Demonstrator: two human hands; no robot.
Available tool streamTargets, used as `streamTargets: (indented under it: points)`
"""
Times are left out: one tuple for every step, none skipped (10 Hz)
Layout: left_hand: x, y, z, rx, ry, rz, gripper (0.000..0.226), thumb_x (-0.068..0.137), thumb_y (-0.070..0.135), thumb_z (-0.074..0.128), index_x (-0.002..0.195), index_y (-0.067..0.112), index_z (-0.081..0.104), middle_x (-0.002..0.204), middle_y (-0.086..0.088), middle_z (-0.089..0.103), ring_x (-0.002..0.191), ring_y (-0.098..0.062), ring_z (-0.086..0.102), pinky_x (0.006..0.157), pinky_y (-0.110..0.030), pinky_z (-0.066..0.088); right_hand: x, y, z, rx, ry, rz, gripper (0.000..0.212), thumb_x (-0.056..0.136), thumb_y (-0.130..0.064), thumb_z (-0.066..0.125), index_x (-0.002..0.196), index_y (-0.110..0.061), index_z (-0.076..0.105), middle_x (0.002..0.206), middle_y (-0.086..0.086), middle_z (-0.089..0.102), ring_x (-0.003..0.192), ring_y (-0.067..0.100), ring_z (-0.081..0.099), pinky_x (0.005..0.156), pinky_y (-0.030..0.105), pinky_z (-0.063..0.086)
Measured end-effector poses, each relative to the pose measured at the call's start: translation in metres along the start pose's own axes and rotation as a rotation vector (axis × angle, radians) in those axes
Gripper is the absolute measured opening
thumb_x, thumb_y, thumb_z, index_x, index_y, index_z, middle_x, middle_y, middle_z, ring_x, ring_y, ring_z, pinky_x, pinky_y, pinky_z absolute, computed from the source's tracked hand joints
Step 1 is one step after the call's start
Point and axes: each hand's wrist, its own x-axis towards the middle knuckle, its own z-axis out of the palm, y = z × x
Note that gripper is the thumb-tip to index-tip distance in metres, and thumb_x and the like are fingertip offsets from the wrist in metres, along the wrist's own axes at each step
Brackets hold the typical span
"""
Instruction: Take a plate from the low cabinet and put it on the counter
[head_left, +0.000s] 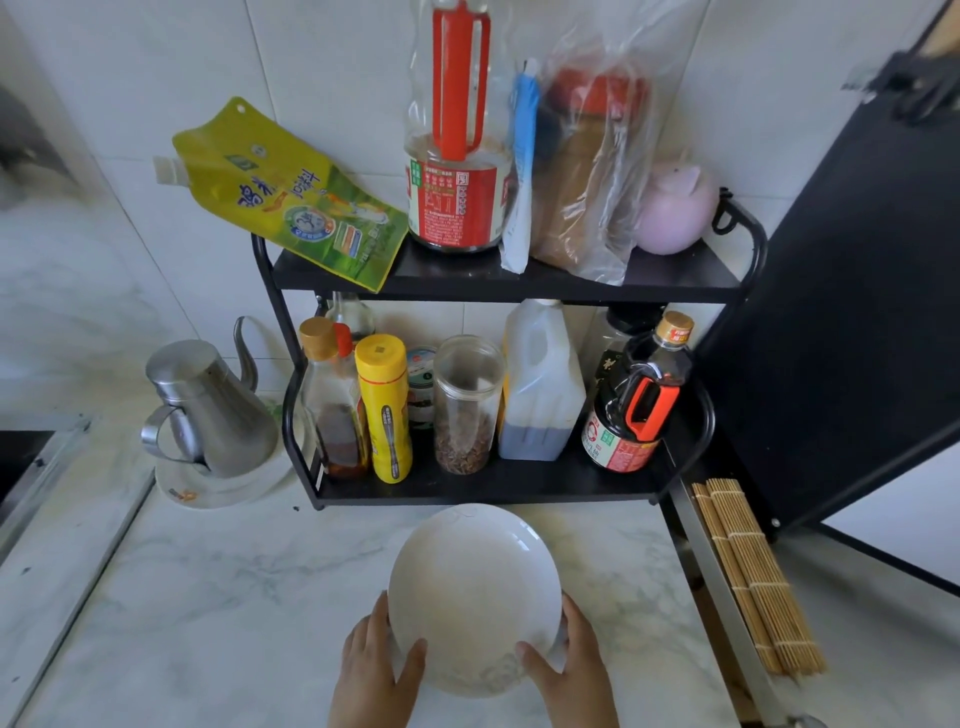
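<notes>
A round white plate (470, 582) is over the white marble counter (218, 597), just in front of the black spice rack. My left hand (371, 670) grips its near left rim with the thumb on top. My right hand (569, 670) grips its near right rim the same way. The plate tilts slightly toward me; I cannot tell whether its far edge touches the counter. The low cabinet is out of view.
The two-tier black spice rack (498, 488) holds bottles and jars right behind the plate. A steel kettle (208, 410) on a white base stands at the left. A rolled bamboo mat (753, 577) lies at the right beside a black board (841, 322).
</notes>
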Motion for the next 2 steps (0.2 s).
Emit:
streamTargets:
  points:
    - [0.003,0.002,-0.003,0.024,-0.020,-0.019,0.078,0.082,0.041,0.061,0.144,0.012,0.024,0.132,-0.006,0.050,0.127,-0.026,0.040,0.104,-0.035,0.033,0.001,-0.005,-0.003,-0.111,-0.009,0.035,0.082,0.071,-0.026,0.078,0.141,-0.014,0.036,0.141,0.007,0.043,0.125,0.017,0.044,0.101,0.028,0.036]
    - [0.005,0.011,-0.021,0.089,0.036,-0.074,0.080,0.082,0.049,0.056,0.145,0.014,0.020,0.140,-0.002,0.045,0.129,-0.024,0.040,0.105,-0.034,0.034,-0.003,-0.028,-0.017,-0.258,0.007,0.039,0.084,0.080,-0.045,0.065,0.146,-0.014,0.024,0.152,0.006,0.030,0.139,0.017,0.032,0.109,0.025,0.029]
